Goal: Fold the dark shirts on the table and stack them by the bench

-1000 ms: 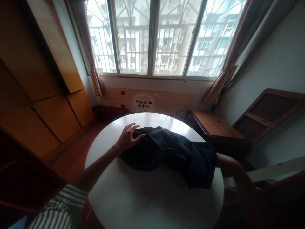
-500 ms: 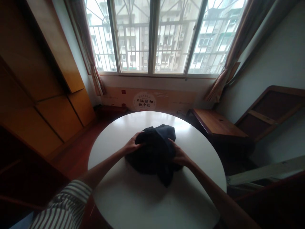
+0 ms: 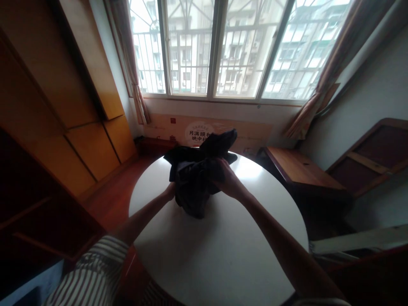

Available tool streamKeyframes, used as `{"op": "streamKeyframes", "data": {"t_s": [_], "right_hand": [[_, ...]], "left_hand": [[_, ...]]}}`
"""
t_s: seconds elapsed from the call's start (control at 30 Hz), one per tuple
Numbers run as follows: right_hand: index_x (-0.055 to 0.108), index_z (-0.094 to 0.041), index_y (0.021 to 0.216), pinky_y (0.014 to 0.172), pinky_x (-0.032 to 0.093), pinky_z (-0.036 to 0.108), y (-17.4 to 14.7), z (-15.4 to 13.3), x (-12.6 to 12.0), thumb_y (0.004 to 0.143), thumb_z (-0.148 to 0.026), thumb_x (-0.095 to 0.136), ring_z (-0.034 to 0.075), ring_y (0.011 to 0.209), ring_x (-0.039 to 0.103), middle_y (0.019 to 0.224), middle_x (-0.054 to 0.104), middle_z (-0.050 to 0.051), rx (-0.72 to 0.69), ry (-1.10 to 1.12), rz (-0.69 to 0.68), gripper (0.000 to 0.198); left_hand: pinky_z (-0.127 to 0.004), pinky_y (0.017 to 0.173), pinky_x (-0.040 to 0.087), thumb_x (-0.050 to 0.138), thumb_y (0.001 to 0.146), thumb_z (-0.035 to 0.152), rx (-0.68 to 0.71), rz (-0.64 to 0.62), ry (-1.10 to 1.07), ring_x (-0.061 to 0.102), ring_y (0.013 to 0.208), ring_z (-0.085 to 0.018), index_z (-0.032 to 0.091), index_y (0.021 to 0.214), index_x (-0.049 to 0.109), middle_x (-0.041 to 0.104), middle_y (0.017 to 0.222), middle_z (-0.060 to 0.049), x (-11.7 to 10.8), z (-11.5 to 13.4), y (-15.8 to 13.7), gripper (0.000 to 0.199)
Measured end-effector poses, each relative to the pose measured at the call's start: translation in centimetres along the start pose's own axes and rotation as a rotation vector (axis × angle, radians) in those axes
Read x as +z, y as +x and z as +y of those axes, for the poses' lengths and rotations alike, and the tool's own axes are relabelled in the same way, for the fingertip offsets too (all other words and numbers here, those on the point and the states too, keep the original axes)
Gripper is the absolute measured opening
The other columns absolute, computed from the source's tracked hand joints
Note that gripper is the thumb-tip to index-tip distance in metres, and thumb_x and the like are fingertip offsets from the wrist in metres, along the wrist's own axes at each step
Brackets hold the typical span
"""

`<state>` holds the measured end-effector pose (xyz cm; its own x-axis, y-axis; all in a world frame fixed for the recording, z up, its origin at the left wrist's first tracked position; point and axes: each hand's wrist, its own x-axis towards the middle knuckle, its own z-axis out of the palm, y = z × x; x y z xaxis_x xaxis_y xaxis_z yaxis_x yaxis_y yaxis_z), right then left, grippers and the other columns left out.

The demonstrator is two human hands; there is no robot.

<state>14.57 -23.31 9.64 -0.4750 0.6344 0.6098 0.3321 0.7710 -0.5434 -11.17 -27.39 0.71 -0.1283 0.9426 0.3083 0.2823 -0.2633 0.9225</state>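
Where dark cloth (image 3: 197, 178) juts, it blocks lettering (image 3: 195, 135)

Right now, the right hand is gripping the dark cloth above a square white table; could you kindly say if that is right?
Not quite: the white table is round, as the head view shows; the right hand does grip the dark cloth above it.

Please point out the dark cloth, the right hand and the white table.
Dark cloth (image 3: 194, 178): head view, its bunched middle.
Right hand (image 3: 230, 181): head view, back of the hand.
White table (image 3: 229, 246): head view, bare part of its top.
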Motion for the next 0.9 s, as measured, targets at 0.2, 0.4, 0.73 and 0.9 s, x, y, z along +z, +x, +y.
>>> {"op": "streamKeyframes", "data": {"t_s": [0.2,0.4,0.73,0.9], "right_hand": [[0.036,-0.025,0.149,0.114,0.027,0.058,-3.6,3.0,3.6,0.079,-0.04,0.072,0.038,0.147,0.019,0.159,0.021,0.017,0.004,-0.077,-0.244,0.08],[0.061,-0.026,0.13,0.113,0.033,0.052,0.4,2.3,5.6,0.071,-0.018,0.07,0.035,0.141,0.033,0.151,0.038,0.012,0.038,-0.052,-0.344,0.06],[0.05,-0.028,0.14,0.104,0.028,0.069,0.7,-0.1,3.4,0.073,-0.037,0.078,0.045,0.13,0.038,0.14,0.05,0.016,0.061,-0.344,0.009,0.074],[0.051,-0.027,0.141,0.09,0.047,0.054,-2.8,2.5,3.6,0.083,-0.052,0.066,0.038,0.102,0.062,0.108,0.066,0.016,0.385,-0.271,-0.044,0.065]], "left_hand": [[-0.049,0.091,0.051,0.057,0.082,0.044,-0.047,0.122,0.181,0.064,0.102,-0.033,0.014,0.109,0.066,0.07,0.102,-0.012,-4.3,-0.2,-1.9,0.041],[-0.046,0.109,0.038,0.061,0.085,0.053,0.027,0.12,0.133,0.05,0.128,-0.031,0.018,0.135,0.049,0.056,0.136,-0.013,-1.3,-0.5,-2.9,0.063],[-0.049,0.11,0.037,0.074,0.071,0.046,0.014,0.347,0.399,0.044,0.127,-0.033,0.019,0.126,0.051,0.05,0.129,-0.012,-1.1,-1.6,-2.6,0.066],[-0.047,0.11,0.038,0.073,0.075,0.045,0.073,0.302,0.359,0.046,0.129,-0.032,0.021,0.144,0.033,0.048,0.138,-0.012,-0.8,-0.3,-2.9,0.084]]}}
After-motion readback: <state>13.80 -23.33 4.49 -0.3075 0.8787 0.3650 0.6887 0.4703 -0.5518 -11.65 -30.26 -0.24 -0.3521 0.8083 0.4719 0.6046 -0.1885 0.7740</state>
